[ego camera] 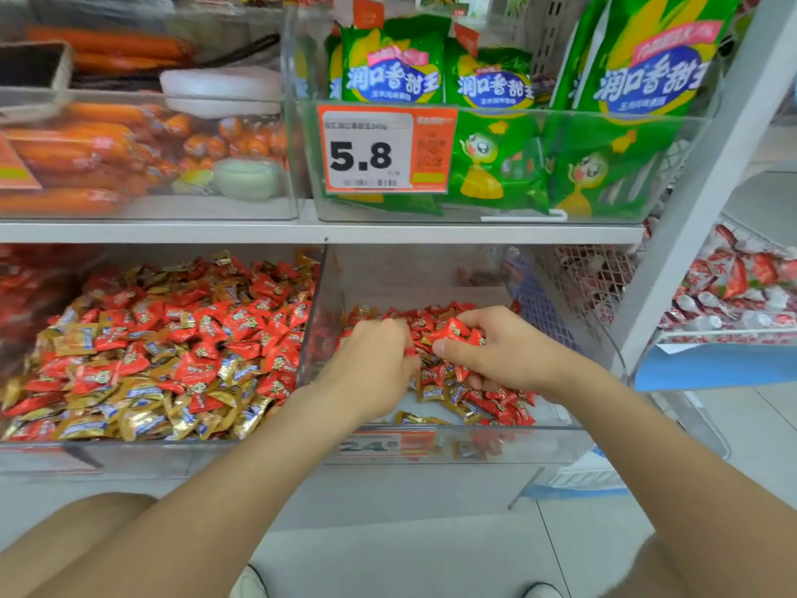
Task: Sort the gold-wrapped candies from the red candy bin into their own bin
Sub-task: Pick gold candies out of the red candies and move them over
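Red candies (448,328) sit pinched in the grip of the right hand (496,351), fingers curled over them. The left hand (375,360) digs knuckles-up into the same pile in the right clear bin (517,442); I cannot tell whether its grip holds anything. Gold-wrapped candies (431,392) lie just beneath both hands, and many more lie mixed in the left bin (172,455) alongside.

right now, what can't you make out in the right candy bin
- Head view: left hand: fingertips blurred, buried in candies; grip unclear.
- Head view: price tag on bin front blurred; only 24 reads.
- Head view: right hand grips red candies; any gold beneath is hidden.
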A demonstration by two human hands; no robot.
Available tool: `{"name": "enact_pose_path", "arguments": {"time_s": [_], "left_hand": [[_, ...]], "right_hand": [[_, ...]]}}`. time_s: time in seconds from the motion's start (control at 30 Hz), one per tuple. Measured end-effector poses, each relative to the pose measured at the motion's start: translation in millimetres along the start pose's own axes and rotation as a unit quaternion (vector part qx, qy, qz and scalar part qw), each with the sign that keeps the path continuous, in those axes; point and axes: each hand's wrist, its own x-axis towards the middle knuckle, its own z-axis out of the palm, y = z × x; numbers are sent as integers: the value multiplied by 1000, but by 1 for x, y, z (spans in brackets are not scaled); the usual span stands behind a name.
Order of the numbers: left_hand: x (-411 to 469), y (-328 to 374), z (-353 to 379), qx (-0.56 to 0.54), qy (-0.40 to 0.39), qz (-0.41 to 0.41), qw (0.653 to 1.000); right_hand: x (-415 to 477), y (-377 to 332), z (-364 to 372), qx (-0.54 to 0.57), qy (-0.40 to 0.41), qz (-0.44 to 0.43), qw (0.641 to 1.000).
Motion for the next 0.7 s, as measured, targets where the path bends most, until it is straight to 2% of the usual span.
{"name": "enact_pose_path", "arguments": {"time_s": [0.07,0.13,0.2,0.27,0.33,0.37,0.43,0.47,0.57,0.7], "left_hand": [[-18,-1,-23,-25,89,40,995],[-35,-15,-48,-32,145,72,986],[-47,-40,-67,-30,174,71,982],[-50,-72,-82,-12,197,43,979],[-46,-104,-92,14,217,16,976],[-42,-118,-97,27,217,3,976],[-30,-141,-103,76,180,-43,980],[-24,-151,-105,108,147,-81,980],[-16,-170,-108,127,83,-160,975],[-22,-176,-115,51,93,-161,981]], "right_hand": [[-3,-11,6,83,11,15,996],[-4,-27,19,158,8,24,987],[-5,-46,37,208,0,20,978],[-4,-67,59,207,9,-1,978],[4,-86,81,152,64,-57,985],[11,-93,91,88,112,-103,984],[27,-112,110,-66,177,-195,963],[37,-120,120,-124,183,-226,949],[72,-139,145,-224,154,-243,931],[103,-148,148,-293,57,-232,926]]}}
